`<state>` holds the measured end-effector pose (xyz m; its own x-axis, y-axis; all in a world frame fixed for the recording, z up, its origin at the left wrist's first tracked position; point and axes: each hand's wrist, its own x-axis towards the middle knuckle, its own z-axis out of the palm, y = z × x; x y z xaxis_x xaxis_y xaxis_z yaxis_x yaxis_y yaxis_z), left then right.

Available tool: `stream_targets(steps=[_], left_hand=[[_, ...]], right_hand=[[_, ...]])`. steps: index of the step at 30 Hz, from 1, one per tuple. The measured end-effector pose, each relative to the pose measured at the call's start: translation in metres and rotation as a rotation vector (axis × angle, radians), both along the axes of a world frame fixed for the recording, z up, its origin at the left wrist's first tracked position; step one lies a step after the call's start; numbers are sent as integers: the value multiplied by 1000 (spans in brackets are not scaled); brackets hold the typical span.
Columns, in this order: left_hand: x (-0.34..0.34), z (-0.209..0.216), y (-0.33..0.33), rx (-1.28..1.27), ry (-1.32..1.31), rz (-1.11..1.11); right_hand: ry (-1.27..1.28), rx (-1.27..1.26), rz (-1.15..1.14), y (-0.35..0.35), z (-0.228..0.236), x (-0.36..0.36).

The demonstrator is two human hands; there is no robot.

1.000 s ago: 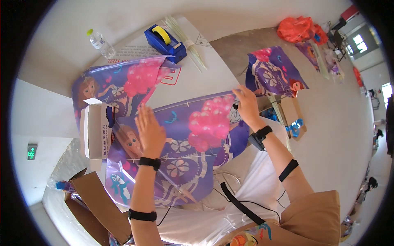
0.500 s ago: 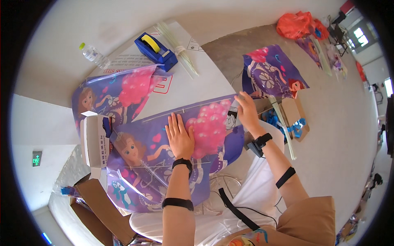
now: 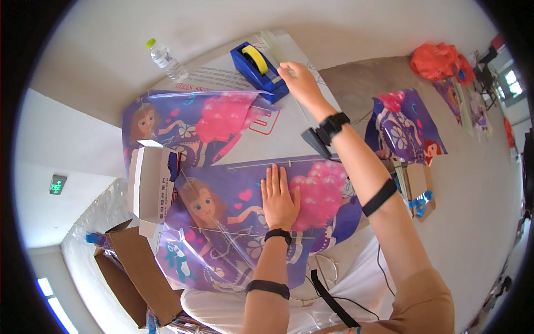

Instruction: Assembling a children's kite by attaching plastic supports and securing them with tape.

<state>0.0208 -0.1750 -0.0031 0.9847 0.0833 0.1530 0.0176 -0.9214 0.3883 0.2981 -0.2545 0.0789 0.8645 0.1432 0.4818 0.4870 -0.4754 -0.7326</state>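
A purple printed sheet (image 3: 236, 195), kite-like with thin rods across it, lies over the front of the box-board surface. My left hand (image 3: 280, 199) rests flat on it, fingers stretched out, beside the pink balloon print. My right hand (image 3: 305, 86) is at the front end of a blue tape dispenser (image 3: 260, 69), which holds a yellow-cored roll. Its fingers are bent together by the cutting end; whatever is between them is too small to make out. Behind the dispenser lies a bundle of pale thin rods (image 3: 271, 47), partly hidden by that hand.
A second printed sheet (image 3: 214, 119) lies farther back. Beyond it stands a clear bottle (image 3: 165, 60) with a green cap. An open white carton (image 3: 149, 181) is at the left, and a brown cardboard box (image 3: 139, 273) below it. Another printed sheet (image 3: 401, 122) sits at the right.
My right hand has left the sheet's right corner and moved up and left to the tape dispenser, its fingers closing. My left hand stays flat on the sheet. The whole view has shifted.
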Motion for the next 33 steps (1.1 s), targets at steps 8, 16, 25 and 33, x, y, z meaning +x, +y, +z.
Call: stream_targets(steps=[8, 16, 25, 33], left_hand=[[1, -1, 1, -74, 25, 4], [-1, 1, 6, -88, -18, 6], [1, 1, 2, -99, -21, 3], [2, 0, 0, -83, -14, 0]], right_hand=[[577, -39, -20, 21, -25, 65], [702, 413, -32, 39, 6, 36], [536, 81, -70, 6, -31, 33], [866, 592, -5, 10, -10, 11]])
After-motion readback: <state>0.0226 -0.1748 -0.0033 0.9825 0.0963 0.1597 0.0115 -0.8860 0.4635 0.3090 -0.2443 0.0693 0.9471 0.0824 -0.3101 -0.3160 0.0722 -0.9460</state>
